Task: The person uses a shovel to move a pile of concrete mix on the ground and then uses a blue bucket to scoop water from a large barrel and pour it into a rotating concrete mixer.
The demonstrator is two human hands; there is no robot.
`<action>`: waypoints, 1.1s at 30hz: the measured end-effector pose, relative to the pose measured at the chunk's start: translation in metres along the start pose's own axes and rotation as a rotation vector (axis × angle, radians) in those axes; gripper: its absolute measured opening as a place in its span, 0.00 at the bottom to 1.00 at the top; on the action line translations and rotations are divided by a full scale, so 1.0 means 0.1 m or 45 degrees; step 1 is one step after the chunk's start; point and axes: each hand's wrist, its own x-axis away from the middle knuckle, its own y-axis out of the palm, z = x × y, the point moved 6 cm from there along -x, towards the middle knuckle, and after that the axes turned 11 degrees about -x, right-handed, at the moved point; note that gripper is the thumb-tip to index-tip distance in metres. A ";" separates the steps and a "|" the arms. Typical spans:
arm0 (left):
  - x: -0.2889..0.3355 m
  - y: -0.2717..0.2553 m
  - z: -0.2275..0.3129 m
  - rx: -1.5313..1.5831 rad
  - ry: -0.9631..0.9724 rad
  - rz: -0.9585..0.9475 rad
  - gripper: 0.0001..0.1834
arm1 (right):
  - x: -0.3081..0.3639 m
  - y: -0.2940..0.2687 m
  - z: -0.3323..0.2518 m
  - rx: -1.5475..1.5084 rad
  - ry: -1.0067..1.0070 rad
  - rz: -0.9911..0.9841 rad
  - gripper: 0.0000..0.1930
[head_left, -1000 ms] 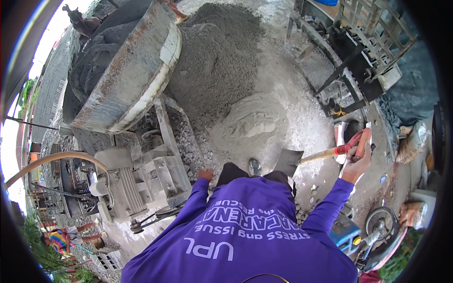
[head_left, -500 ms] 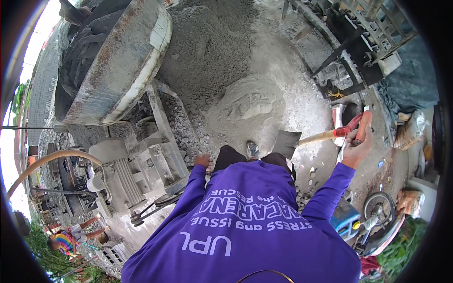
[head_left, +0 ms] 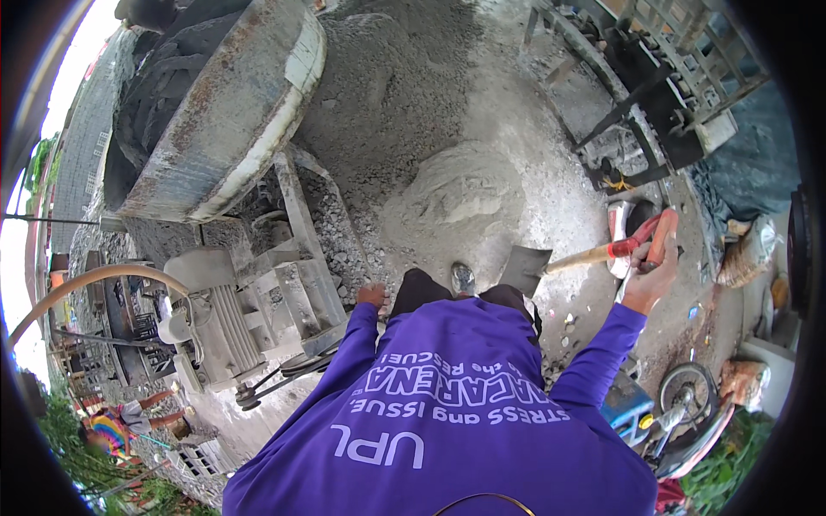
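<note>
My right hand (head_left: 650, 284) is closed round the red grip of a shovel (head_left: 581, 257), out to the right of my body. The shovel's wooden shaft runs left from the grip to a dark metal blade (head_left: 523, 269), which is just above the ground beside my leg and shoe. My left hand (head_left: 372, 295) hangs by my left thigh with its fingers curled in, and nothing shows in it. Ahead of my feet lies a low mound of grey powder (head_left: 465, 185) on the dusty ground.
A large rusty mixer drum (head_left: 232, 112) holding grey mix stands at front left, with a motor (head_left: 219, 318) and belt pulleys below it. Gravel (head_left: 331, 228) lies by its frame. Right are a metal rack (head_left: 637, 95), a blue container (head_left: 626, 408) and a wheel (head_left: 688, 391). Another person (head_left: 112, 430) is far left.
The view has shifted slightly. The shovel blade has turned a little and sits slightly lower and to the left in the picture. My hands keep nearly the same places.
</note>
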 end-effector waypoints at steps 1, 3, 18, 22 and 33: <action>-0.02 0.00 0.01 0.024 0.017 0.020 0.11 | -0.01 0.00 0.02 -0.013 0.009 -0.015 0.17; -0.04 0.05 -0.05 0.062 -0.039 -0.019 0.11 | -0.06 -0.09 0.06 -0.039 0.013 -0.059 0.16; -0.28 -0.08 -0.12 -0.391 0.152 0.148 0.16 | 0.04 -0.12 0.07 0.000 0.007 0.157 0.18; -0.28 -0.12 -0.19 -0.417 0.119 0.207 0.17 | -0.06 -0.18 0.12 -0.087 -0.024 0.027 0.20; -0.09 -0.15 -0.06 -0.634 0.365 0.125 0.18 | 0.15 -0.15 0.00 -0.065 -0.004 0.120 0.16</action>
